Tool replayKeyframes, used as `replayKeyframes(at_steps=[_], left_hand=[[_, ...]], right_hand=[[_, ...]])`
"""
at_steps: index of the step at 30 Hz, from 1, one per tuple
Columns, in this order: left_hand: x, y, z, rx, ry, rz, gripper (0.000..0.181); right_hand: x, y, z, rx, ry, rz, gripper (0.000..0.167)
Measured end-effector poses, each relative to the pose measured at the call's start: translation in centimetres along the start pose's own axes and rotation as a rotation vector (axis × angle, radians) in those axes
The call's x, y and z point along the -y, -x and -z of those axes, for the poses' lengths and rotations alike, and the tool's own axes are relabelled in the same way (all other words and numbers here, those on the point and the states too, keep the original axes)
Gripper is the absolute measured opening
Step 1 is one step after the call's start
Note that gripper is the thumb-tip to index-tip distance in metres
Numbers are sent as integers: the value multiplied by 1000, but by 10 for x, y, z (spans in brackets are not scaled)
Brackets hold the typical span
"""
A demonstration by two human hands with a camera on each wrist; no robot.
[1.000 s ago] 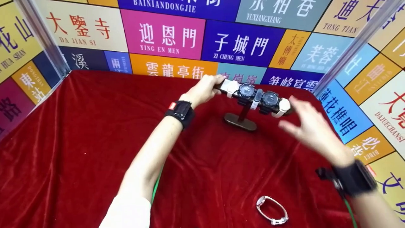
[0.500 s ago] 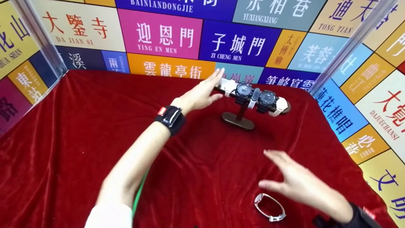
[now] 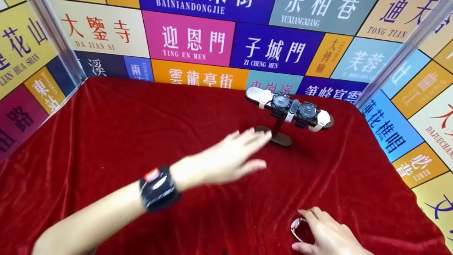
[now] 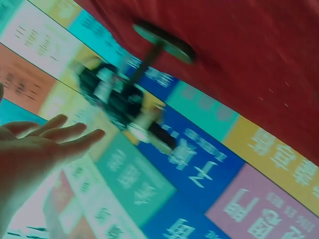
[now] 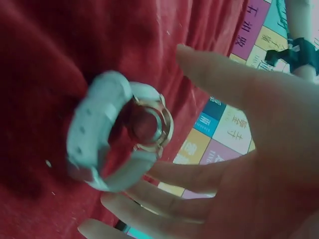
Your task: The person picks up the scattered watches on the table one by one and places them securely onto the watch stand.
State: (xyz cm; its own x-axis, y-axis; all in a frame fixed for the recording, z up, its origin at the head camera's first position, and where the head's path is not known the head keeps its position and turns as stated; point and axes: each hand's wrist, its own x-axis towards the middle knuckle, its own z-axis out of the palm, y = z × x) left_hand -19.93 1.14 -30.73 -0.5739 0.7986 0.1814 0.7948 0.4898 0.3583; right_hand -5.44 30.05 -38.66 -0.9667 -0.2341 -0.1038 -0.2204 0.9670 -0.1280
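Observation:
On the red cloth at the lower right lies a wristwatch (image 3: 295,224) with a pale strap buckled into a loop. My right hand (image 3: 329,230) is over it, thumb on one side and fingers on the other. In the right wrist view the thumb stays apart from the pale strap (image 5: 92,129), while the fingers reach beside the far side; whether they touch it is unclear. My left hand (image 3: 221,159) hovers over the middle of the cloth with straight fingers, holding nothing. Behind it stands a dark watch stand (image 3: 281,139), its base partly covered by the left fingertips.
The stand's bar carries two black watches (image 3: 307,110), a slim band (image 3: 292,109) between them, and white watches (image 3: 322,118) towards both ends. Walls with colourful Chinese-lettered panels (image 3: 189,39) and clear corner posts (image 3: 400,53) enclose the red cloth (image 3: 141,124).
My left hand has left the stand's left end and come back towards me. My right hand has moved from the stand's right end down to the wristwatch on the cloth.

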Motion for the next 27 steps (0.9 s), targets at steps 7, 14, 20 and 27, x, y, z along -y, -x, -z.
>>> replayKeyframes(at_steps=[7,14,20,27], left_hand=[[-30,45,-21,48,-105,-80,63],[-41,69,-43,46,-163,-140,56],[-41,70,-44,7,-88,-156,56],[-40,65,-26,-134,151,-156,68]], right_hand=[[3,6,-16,-104,67,-68,53],[5,7,-18,-136,31,-94,45],[17,3,-7,-253,-69,-35,37],[30,-21,31,-589,-282,359,56]])
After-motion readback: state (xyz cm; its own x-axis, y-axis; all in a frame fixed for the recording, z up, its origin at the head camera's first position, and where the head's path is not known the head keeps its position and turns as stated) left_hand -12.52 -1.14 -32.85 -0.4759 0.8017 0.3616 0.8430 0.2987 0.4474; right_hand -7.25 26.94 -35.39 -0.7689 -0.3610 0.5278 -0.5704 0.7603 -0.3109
